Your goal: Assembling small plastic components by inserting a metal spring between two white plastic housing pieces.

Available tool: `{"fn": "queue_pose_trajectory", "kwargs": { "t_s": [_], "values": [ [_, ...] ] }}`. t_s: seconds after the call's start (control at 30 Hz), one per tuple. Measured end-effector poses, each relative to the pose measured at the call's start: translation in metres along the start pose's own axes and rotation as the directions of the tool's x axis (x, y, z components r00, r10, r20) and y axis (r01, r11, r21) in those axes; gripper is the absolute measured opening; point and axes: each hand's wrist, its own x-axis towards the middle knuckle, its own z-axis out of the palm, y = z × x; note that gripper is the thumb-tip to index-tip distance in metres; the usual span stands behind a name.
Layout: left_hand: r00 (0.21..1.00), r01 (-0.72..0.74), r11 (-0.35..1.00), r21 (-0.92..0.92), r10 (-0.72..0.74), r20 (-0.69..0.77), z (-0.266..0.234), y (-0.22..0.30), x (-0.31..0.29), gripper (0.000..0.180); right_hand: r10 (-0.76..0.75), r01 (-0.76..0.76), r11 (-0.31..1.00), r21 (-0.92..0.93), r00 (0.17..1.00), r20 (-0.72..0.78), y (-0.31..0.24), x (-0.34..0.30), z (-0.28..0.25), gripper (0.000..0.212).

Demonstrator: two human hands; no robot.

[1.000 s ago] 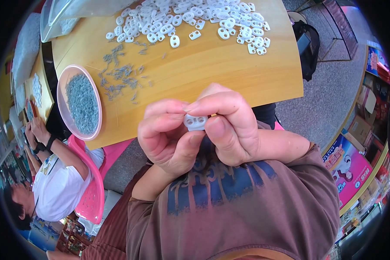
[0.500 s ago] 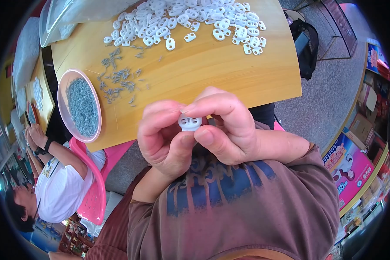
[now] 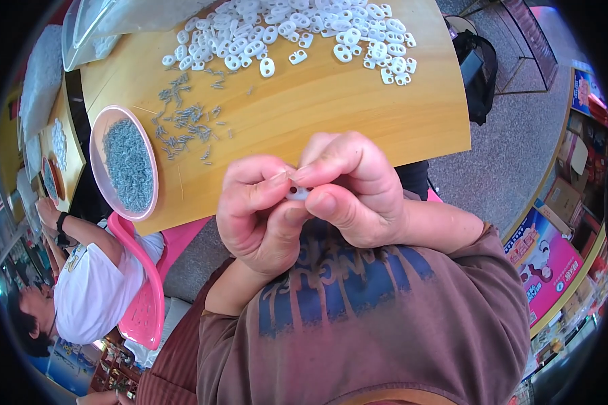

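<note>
A small white plastic two-hole cord lock (image 3: pixel 300 194) sits pinched between my two hands, low in front of my chest and just off the table's near edge. My left hand (image 3: pixel 255 209) is closed on its left side with thumb and index finger. On the other side my right hand (image 3: pixel 358 192) grips it the same way, fingertips of both hands meeting over the top. Fingers cover most of the piece; part of its white face and dark holes show between the thumbs.
A heap of white two-hole plastic parts (image 3: pixel 277 30) lies at the table's far side. Small thin grey metal pieces (image 3: pixel 182 125) are scattered left, beside a pink bowl (image 3: pixel 154 196) full of them. A clear plastic bin (image 3: pixel 71 50) stands far left. Another person (image 3: pixel 91 290) sits at left.
The cord lock has tilted, and my fingers now cover more of it. My right fingers have shifted slightly up over its top. The person at left has moved an arm slightly.
</note>
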Motion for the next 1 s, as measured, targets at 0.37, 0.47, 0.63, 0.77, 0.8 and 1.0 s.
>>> {"fn": "queue_pose_trajectory", "kwargs": {
  "t_s": [0.37, 0.47, 0.63, 0.77, 0.8, 1.0],
  "values": [
    [0.967, 0.247, 0.966, -0.077, -0.25, -0.038, 0.003, 0.004, 0.012, 0.025, 0.052, -0.059, 0.96, -0.272, 0.998, -0.035, -0.011, 0.005, -0.009, 0.015],
    [0.886, 0.445, 0.835, -0.324, -0.464, 0.022, 0.003, 0.007, 0.014, 0.022, 0.098, -0.101, 0.916, -0.389, 0.995, -0.026, -0.012, 0.001, -0.011, 0.016],
    [0.813, 0.544, 0.785, -0.295, -0.58, -0.045, 0.001, 0.017, 0.026, 0.014, 0.176, -0.205, 0.915, -0.348, 0.978, -0.113, -0.01, -0.005, -0.011, 0.023],
    [0.84, 0.479, 0.847, -0.23, -0.518, -0.158, -0.022, 0.025, 0.055, 0.015, 0.262, -0.307, 0.863, -0.402, 0.951, -0.163, -0.011, -0.014, -0.021, 0.024],
    [0.856, 0.435, 0.875, -0.212, -0.475, -0.203, -0.031, 0.028, 0.07, 0.015, 0.275, -0.34, 0.845, -0.413, 0.939, -0.208, -0.01, -0.017, -0.025, 0.022],
    [0.928, 0.168, 0.982, -0.082, -0.186, -0.322, -0.127, 0.041, 0.209, 0.013, 0.346, -0.437, 0.824, -0.361, 0.892, -0.291, -0.012, -0.017, -0.024, 0.016]
  ]
}}
